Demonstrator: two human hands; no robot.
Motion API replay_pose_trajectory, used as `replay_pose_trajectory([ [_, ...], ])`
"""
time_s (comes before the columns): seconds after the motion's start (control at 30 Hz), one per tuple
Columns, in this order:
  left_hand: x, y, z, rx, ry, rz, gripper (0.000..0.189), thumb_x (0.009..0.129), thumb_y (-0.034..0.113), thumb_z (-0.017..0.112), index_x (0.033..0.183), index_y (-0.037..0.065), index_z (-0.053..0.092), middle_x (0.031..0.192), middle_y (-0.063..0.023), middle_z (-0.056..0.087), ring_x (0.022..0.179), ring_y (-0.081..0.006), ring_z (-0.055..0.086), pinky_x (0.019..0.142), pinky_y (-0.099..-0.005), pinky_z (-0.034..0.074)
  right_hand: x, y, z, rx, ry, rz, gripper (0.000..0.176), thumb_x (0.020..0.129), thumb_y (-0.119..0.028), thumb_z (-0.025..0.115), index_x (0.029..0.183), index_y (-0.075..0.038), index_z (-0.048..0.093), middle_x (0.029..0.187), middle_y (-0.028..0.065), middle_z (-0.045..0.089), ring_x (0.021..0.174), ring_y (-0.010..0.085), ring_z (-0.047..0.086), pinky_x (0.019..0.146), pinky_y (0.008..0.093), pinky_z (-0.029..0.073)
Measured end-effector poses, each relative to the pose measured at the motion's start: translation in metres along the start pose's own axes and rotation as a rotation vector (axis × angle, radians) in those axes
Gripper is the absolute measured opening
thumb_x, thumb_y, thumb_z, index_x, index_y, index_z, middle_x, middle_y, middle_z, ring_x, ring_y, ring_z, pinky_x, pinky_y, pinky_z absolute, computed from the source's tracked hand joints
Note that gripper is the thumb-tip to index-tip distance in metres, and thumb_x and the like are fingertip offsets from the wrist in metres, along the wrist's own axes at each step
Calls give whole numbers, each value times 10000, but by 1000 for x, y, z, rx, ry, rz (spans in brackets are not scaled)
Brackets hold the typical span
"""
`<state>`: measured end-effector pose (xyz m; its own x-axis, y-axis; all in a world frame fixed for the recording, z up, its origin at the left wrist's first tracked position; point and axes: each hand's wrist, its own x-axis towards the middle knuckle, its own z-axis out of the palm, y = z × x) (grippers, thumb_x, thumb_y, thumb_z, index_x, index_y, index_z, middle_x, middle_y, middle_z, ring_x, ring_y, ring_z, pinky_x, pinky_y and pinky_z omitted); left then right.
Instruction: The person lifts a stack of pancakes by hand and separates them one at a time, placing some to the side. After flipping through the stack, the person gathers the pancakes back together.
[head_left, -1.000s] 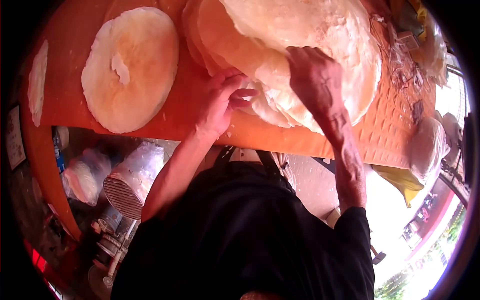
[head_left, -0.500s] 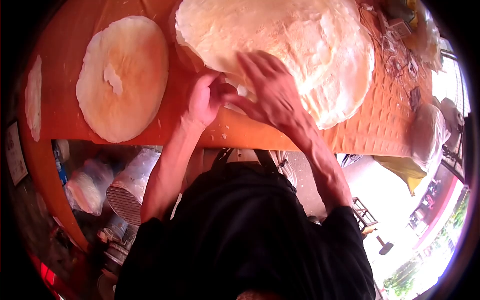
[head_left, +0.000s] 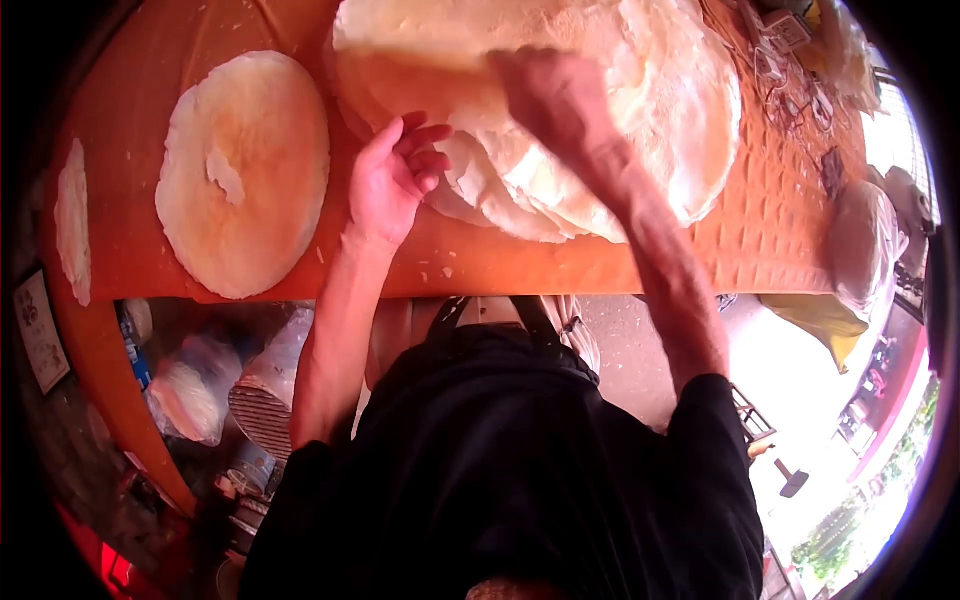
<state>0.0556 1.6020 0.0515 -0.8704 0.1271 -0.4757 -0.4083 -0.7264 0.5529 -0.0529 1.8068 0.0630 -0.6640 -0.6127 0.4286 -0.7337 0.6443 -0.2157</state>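
Loosened since half a second ago, the left hand [head_left: 390, 185] rests at the near rim of the stack of thin round sheets [head_left: 690, 110] on the orange table [head_left: 480, 265], its fingers spread and lightly curled, likely steadying the lower layers. Farther in, the right hand [head_left: 555, 95] has slid up the pile, seemingly peeling a sheet; blur hides its grip. A single sheet [head_left: 243, 172] lies apart, leftward

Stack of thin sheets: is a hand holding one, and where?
The right hand seems to grip the top sheet at its near edge; blur hides the fingers. The left hand only touches the stack.
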Motion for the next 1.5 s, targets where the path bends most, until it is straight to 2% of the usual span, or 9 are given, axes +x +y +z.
replay_pose_trajectory([
  [0.2, -22, -17, -7, 258, 235, 51, 287, 966, 242, 536, 1192, 66, 546, 1053, -111, 653, 846, -196, 656, 648, -242, 492, 42, -3, -126, -83, 270, -35, 145, 766, 23, 572, 846, -69, 649, 632, 90, 595, 520, 224, 559, 434, 357, 438],
  [0.43, -11, -8, 7, 215, 217, 93, 161, 942, 203, 583, 1002, 53, 589, 890, -88, 667, 788, -214, 689, 583, -255, 525, -18, -29, -30, 9, -208, 69, 205, 756, 43, 565, 882, -64, 687, 669, 108, 624, 552, 218, 586, 436, 350, 446],
  [0.53, 0, -10, 4, 154, 233, 91, 171, 944, 191, 573, 1015, 37, 591, 861, -82, 659, 724, -199, 669, 579, -243, 521, -16, -41, -41, 32, -106, 32, 134, 769, 11, 573, 852, -51, 659, 693, 118, 633, 599, 228, 606, 439, 354, 452],
  [0.67, 9, -14, 7, 141, 156, 37, 211, 949, 182, 486, 983, 19, 615, 819, -94, 656, 613, -161, 628, 466, -220, 421, -13, -61, -19, 57, -172, 41, 121, 770, -43, 609, 889, -20, 611, 813, 143, 668, 717, 278, 637, 553, 379, 510],
  [0.73, 13, -18, -9, 151, 161, 36, 248, 951, 172, 431, 985, 18, 623, 802, -101, 656, 584, -153, 603, 450, -224, 390, -34, -56, -40, 298, -168, 62, 530, 784, -253, 693, 1241, -29, 546, 1122, 170, 623, 1079, 341, 580, 914, 445, 470],
  [0.83, 8, -11, 3, 4, 121, -16, 260, 947, 151, 398, 994, 4, 608, 829, -116, 654, 601, -196, 611, 450, -240, 386, -73, -39, -29, 78, -71, 172, 773, 709, -381, 769, 1350, -54, 487, 1291, 193, 527, 1241, 382, 465, 1042, 500, 379],
  [1.03, 8, 14, 18, -76, -61, 11, 305, 977, 259, 445, 1056, -10, 563, 949, -210, 666, 710, -268, 629, 574, -282, 446, -48, -29, -2, 128, 125, 185, 231, 723, -46, 596, 950, -75, 631, 971, 114, 643, 961, 310, 586, 837, 424, 456],
  [1.13, 3, 19, 11, -95, -65, 63, 442, 978, 407, 459, 1100, -4, 571, 1046, -214, 655, 817, -284, 642, 638, -321, 475, -3, -26, -9, 14, -304, 165, 193, 710, -108, 628, 899, -71, 640, 947, 133, 660, 850, 298, 620, 715, 401, 492],
  [1.5, -10, 28, -16, -17, 87, 469, 556, 956, 395, 532, 1382, 56, 419, 1335, -127, 516, 1259, -301, 469, 1050, -461, 388, 58, 33, -139, 37, -226, 69, 268, 762, -194, 692, 990, -55, 674, 898, 69, 661, 768, 196, 624, 719, 316, 506],
])
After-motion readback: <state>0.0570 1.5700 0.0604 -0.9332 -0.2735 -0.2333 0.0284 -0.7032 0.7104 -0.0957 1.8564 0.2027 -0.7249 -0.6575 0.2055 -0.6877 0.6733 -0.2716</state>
